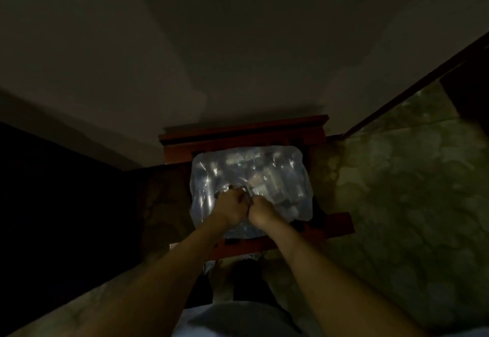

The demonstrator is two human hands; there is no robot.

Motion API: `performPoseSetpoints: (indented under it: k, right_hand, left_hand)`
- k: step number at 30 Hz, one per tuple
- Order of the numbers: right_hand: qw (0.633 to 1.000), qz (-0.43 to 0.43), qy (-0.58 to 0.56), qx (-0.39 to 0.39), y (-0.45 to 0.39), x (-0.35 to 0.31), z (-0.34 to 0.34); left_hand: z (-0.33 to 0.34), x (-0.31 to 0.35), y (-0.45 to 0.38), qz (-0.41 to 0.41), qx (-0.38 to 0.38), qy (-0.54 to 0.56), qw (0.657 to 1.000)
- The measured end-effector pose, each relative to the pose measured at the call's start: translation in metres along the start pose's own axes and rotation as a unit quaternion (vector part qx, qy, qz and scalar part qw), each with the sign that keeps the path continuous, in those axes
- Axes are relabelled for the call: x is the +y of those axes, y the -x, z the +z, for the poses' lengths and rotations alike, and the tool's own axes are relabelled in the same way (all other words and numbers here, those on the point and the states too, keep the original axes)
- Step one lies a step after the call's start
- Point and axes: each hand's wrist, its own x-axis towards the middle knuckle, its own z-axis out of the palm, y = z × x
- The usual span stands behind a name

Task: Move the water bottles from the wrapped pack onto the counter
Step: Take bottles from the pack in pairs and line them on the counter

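Head view: our left hand (230, 203) and right hand (260, 208) grip the wrap on the pack (250, 191); tear hard and bottles could spill off the chair (341, 224).

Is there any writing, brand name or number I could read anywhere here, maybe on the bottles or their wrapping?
None can be read.
Wrapped pack: the bottles inside may carry labels, but the dim light, glare and blur leave nothing legible.
Red wooden stand under the pack: no text visible.
Left hand and right hand, both gripping the wrap: no markings visible.
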Motion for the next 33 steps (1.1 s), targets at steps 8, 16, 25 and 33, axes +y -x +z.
performPoseSetpoints:
  k: [8, 16, 25, 33]
  right_hand:
    - [0.999, 0.040, 0.019, -0.028, -0.064, 0.030, 0.009]
    - [0.983, 0.175, 0.045, 0.024, -0.118, 0.030, 0.018]
    - [0.981, 0.161, 0.102, 0.032, -0.132, 0.056, 0.031]
    - [0.979, 0.159, 0.100, 0.080, -0.145, 0.064, 0.037]
  left_hand:
    - [0.041, -0.031, -0.053, -0.072, -0.011, -0.007, 0.997]
    - [0.061, -0.068, -0.083, -0.270, -0.011, 0.018, 0.963]
    - [0.075, -0.084, -0.101, -0.312, -0.024, 0.106, 0.944]
    - [0.090, -0.088, -0.101, -0.306, 0.029, 0.099, 0.947]
